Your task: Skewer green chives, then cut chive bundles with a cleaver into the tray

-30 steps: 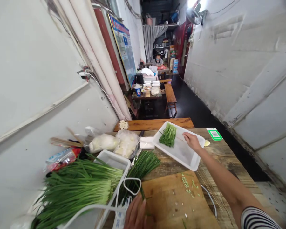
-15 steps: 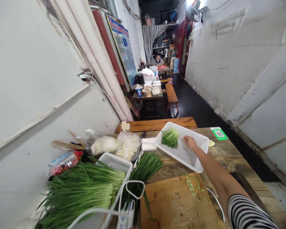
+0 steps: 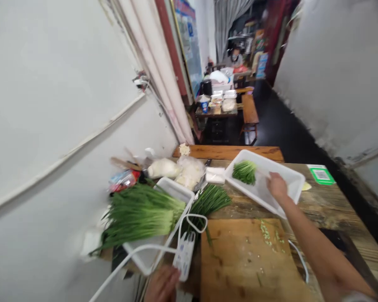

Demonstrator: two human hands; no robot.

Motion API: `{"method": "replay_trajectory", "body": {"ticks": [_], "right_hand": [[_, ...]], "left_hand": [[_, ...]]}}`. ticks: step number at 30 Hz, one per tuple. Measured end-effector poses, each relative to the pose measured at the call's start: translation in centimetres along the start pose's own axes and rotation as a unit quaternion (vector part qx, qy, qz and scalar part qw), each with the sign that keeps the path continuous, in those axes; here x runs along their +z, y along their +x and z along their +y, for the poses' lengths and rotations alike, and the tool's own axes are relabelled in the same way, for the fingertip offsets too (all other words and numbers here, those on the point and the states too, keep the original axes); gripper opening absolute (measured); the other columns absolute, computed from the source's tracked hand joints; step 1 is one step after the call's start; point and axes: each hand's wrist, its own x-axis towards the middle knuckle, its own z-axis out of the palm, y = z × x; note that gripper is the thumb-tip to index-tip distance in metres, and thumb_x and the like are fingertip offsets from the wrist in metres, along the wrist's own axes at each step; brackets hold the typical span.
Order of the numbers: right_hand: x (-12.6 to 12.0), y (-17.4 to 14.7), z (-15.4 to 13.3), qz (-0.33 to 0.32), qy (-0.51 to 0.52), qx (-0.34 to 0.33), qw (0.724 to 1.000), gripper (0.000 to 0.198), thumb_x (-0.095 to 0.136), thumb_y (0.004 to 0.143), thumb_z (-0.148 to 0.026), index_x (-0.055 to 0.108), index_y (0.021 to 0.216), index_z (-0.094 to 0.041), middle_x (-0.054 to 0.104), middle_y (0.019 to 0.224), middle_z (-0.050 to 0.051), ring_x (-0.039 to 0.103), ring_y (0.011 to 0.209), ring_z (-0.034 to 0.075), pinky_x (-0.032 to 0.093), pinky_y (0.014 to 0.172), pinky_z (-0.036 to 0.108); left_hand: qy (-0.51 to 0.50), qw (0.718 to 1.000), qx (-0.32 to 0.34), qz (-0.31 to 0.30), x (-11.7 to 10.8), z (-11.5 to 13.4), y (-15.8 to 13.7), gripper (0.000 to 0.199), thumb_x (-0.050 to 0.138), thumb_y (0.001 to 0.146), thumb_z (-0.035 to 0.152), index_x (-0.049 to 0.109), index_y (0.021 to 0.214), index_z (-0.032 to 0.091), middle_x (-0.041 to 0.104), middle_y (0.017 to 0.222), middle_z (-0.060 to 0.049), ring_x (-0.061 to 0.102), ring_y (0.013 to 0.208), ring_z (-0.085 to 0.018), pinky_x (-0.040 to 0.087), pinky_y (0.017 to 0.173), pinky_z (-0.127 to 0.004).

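My right hand (image 3: 276,186) reaches over a white plastic tray (image 3: 294,181), its fingers drawn together. Blur hides what, if anything, they pinch. A cut bunch of green chives (image 3: 244,172) lies at the tray's left end, a short way from the fingertips. At the bottom edge, my left hand (image 3: 162,284) is low beside a white power strip (image 3: 185,256); motion smears its fingers. Long uncut chives (image 3: 145,216) lie across a second white tray (image 3: 145,261) on the left. Another dark green bunch (image 3: 209,203) rests between that tray and the wooden cutting board (image 3: 236,260).
Green scraps (image 3: 266,233) are scattered on the board. A white cord (image 3: 122,268) loops over the left tray. Plastic bags of pale food (image 3: 190,172) and a white box (image 3: 215,175) stand behind. A green QR card (image 3: 321,174) lies right. Further off, a person (image 3: 236,58) sits.
The view has swung left and down, so the scene sits further right. My left hand has come into view at the bottom. My right hand stays over the tray, its fingers slightly further from the cut chives.
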Motion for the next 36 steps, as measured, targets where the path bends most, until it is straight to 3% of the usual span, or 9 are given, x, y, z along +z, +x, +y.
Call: {"method": "replay_trajectory", "body": {"ticks": [4, 6, 8, 12, 16, 20, 25, 31, 36], "right_hand": [[0.9, -11.6, 2.2, 0.157, 0.056, -0.057, 0.984, 0.047, 0.036, 0.093, -0.039, 0.059, 0.123, -0.012, 0.052, 0.134, 0.016, 0.045, 0.126, 0.031, 0.029, 0.11, 0.049], [2.4, -18.4, 2.9, 0.131, 0.129, -0.103, 0.978, 0.042, 0.035, 0.092, -0.041, 0.064, 0.111, -0.018, 0.06, 0.121, 0.016, 0.052, 0.118, 0.029, 0.039, 0.105, 0.047], [4.2, -24.5, 2.7, 0.105, 0.195, -0.106, 0.969, 0.037, 0.037, 0.09, -0.043, 0.066, 0.101, -0.022, 0.064, 0.111, 0.017, 0.057, 0.11, 0.03, 0.043, 0.102, 0.049], [7.2, -31.5, -0.9, -0.056, 0.317, -0.103, 0.941, 0.038, 0.039, 0.088, -0.047, 0.07, 0.091, -0.027, 0.071, 0.103, 0.012, 0.065, 0.1, 0.029, 0.051, 0.093, 0.048], [7.0, -31.7, -7.7, -0.267, 0.408, -0.204, 0.849, 0.04, 0.039, 0.091, -0.045, 0.073, 0.096, -0.023, 0.074, 0.096, 0.009, 0.069, 0.089, 0.023, 0.055, 0.081, 0.037], [5.0, -29.2, -15.7, -0.349, 0.389, -0.315, 0.792, 0.033, 0.044, 0.091, -0.031, 0.071, 0.105, -0.019, 0.072, 0.102, 0.008, 0.067, 0.093, 0.02, 0.05, 0.085, 0.03], [3.6, -27.6, -21.1, -0.35, 0.338, -0.341, 0.805, 0.033, 0.046, 0.09, -0.026, 0.069, 0.111, -0.018, 0.068, 0.113, 0.009, 0.063, 0.101, 0.02, 0.046, 0.089, 0.028], [4.3, -29.8, -19.4, -0.381, 0.329, -0.324, 0.801, 0.031, 0.047, 0.086, -0.018, 0.073, 0.103, -0.016, 0.072, 0.103, 0.008, 0.065, 0.093, 0.018, 0.047, 0.084, 0.025], [4.0, -31.1, -16.6, -0.399, 0.343, -0.28, 0.803, 0.03, 0.051, 0.084, -0.023, 0.072, 0.105, -0.016, 0.073, 0.097, 0.007, 0.065, 0.086, 0.017, 0.048, 0.077, 0.025]], "left_hand": [[0.082, 0.995, -0.059, 0.018, -4.4, -5.1, 3.7, 0.058, 0.047, 0.086, 0.007, 0.044, 0.14, 0.026, 0.071, 0.1, -0.007, 0.066, 0.097, -0.02, 0.052, 0.09, -0.037], [0.104, 0.991, -0.077, -0.018, -5.2, -7.4, 6.0, 0.051, 0.045, 0.089, 0.011, 0.046, 0.139, 0.021, 0.068, 0.113, -0.011, 0.06, 0.112, -0.021, 0.046, 0.1, -0.039], [0.105, 0.984, -0.042, -0.141, -5.0, -9.1, 8.3, 0.049, 0.045, 0.09, 0.019, 0.046, 0.139, 0.021, 0.059, 0.131, -0.011, 0.047, 0.13, -0.023, 0.036, 0.11, -0.041], [0.089, 0.931, 0.016, -0.354, -2.5, -11.0, 10.9, 0.071, 0.052, 0.084, 0.032, 0.028, 0.15, 0.018, 0.03, 0.156, -0.01, 0.018, 0.146, -0.026, 0.008, 0.119, -0.047], [0.101, 0.912, 0.001, -0.399, -0.1, -12.2, 11.1, 0.087, 0.057, 0.077, 0.034, 0.018, 0.152, 0.014, 0.025, 0.157, -0.014, 0.015, 0.147, -0.027, -0.003, 0.118, -0.051], [0.081, 0.928, -0.003, -0.363, 1.0, -13.1, 10.8, 0.08, 0.058, 0.074, 0.032, 0.031, 0.146, 0.012, 0.042, 0.147, -0.017, 0.026, 0.143, -0.029, 0.004, 0.118, -0.051], [0.019, 0.96, 0.006, -0.279, 0.0, -14.4, 10.3, 0.072, 0.064, 0.064, 0.029, 0.044, 0.132, 0.012, 0.054, 0.132, -0.017, 0.042, 0.132, -0.031, 0.019, 0.117, -0.05], [0.04, 0.999, -0.016, -0.033, -6.9, -15.1, 8.2, 0.066, 0.066, 0.068, 0.03, 0.041, 0.127, 0.013, 0.056, 0.118, -0.017, 0.052, 0.118, -0.033, 0.046, 0.098, -0.051], [0.134, 0.985, 0.008, 0.107, -10.2, -7.9, 6.1, 0.07, 0.072, 0.067, 0.029, 0.04, 0.128, 0.019, 0.057, 0.1, -0.009, 0.059, 0.095, -0.028, 0.052, 0.085, -0.047]]}}
